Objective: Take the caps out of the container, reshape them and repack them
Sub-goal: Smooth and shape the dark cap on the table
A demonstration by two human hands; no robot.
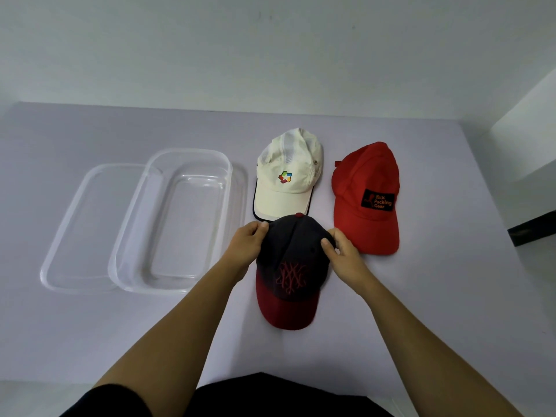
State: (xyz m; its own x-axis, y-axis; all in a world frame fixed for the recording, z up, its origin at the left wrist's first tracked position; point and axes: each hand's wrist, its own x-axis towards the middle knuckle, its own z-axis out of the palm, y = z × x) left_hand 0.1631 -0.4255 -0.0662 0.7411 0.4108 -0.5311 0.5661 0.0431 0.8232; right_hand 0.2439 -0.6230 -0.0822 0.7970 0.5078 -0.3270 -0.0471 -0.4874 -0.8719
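Head view: a navy cap (293, 260) with a red brim lies on the surface (421, 311), brim toward 6 o'clock. Its crown is gripped at 9 o'clock by the left hand (246, 246) and at 3 o'clock by the right hand (343, 251). A white cap (287, 179) is touched at 12 o'clock; a red cap (367, 194) lies at 2 o'clock. The clear container (126, 236) is set on its lid (69, 230) at 9 o'clock.

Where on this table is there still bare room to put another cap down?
Bare table lies near the front left, before the clear plastic container, and behind it. It is crowded right of the container: white cap, red cap, and navy red-brimmed cap in both hands.
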